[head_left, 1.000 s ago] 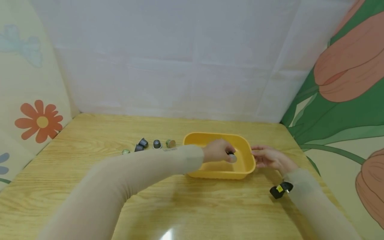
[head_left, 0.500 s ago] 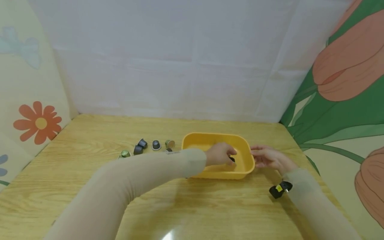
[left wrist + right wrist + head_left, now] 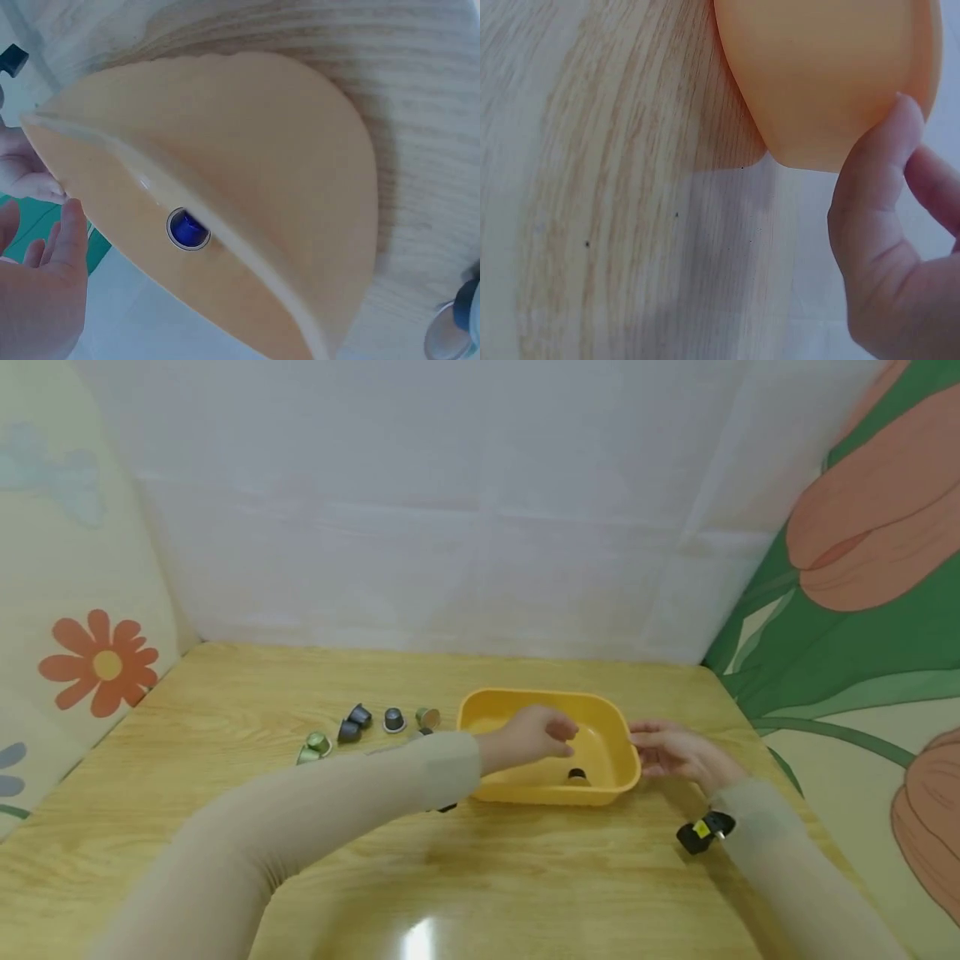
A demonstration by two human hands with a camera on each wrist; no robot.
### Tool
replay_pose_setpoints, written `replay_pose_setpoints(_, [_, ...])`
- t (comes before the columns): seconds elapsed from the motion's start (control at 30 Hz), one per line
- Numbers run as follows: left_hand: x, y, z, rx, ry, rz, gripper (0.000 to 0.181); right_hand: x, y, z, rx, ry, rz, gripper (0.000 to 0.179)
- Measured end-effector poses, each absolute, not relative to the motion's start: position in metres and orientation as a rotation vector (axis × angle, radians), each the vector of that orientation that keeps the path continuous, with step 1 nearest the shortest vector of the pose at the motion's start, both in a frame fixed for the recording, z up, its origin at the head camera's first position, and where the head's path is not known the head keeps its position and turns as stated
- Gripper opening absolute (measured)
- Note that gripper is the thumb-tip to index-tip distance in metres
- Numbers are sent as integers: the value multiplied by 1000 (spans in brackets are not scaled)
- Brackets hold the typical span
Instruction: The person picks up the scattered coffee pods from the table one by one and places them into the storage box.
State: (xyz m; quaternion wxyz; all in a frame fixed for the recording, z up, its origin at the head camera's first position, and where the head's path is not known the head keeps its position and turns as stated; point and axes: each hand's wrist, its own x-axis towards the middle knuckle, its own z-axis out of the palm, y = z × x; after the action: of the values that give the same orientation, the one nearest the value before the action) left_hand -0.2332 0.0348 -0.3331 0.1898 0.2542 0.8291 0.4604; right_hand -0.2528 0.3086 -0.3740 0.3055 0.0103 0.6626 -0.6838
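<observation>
A yellow plastic bin [image 3: 555, 796] stands right of centre on the table. My left hand [image 3: 528, 735] is over its inside, thumb and fingers apart, holding nothing. Below the fingertips a coffee capsule [image 3: 577, 776] lies on the bin floor by the near wall. It looks dark in the head view, while the left wrist view shows the capsule [image 3: 189, 229] as blue with a pale rim. At the bin's right end my right hand [image 3: 686, 756] has its fingertips against the outside. In the right wrist view the thumb [image 3: 881, 165] lies along the outer wall, just under the rim.
Left of the bin are several more capsules: two green ones [image 3: 318, 743], a dark pair [image 3: 350, 732], a dark one on its rim [image 3: 393, 720] and one with a tan lid [image 3: 428, 718]. My left sleeve [image 3: 360, 802] crosses in front. A white sheet [image 3: 450, 527] hangs behind.
My left hand has let go of the capsule, which now lies in the bin, and has drawn back up and left with its fingers spread. The right hand has stayed at the bin's end.
</observation>
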Motion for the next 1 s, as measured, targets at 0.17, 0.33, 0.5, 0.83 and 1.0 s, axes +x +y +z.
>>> replay_pose_setpoints(0.17, [-227,21,-332,707,2295,1402,36,-253,310,-375,53,1750,-1819,20])
replay_pose_setpoints(0.33, [-220,5,-327,678,2272,1454,34,-253,311,-376,58,1778,-1788,14])
replay_pose_setpoints(0.5, [-214,-8,-323,639,2293,1501,36,-253,311,-375,43,1751,-1802,14])
replay_pose_setpoints(0.83, [-207,-40,-318,552,2303,1579,39,-252,309,-374,44,1740,-1798,18])
replay_pose_setpoints(1.0, [-203,-54,-319,536,2334,1587,39,-251,311,-375,17,1747,-1782,14])
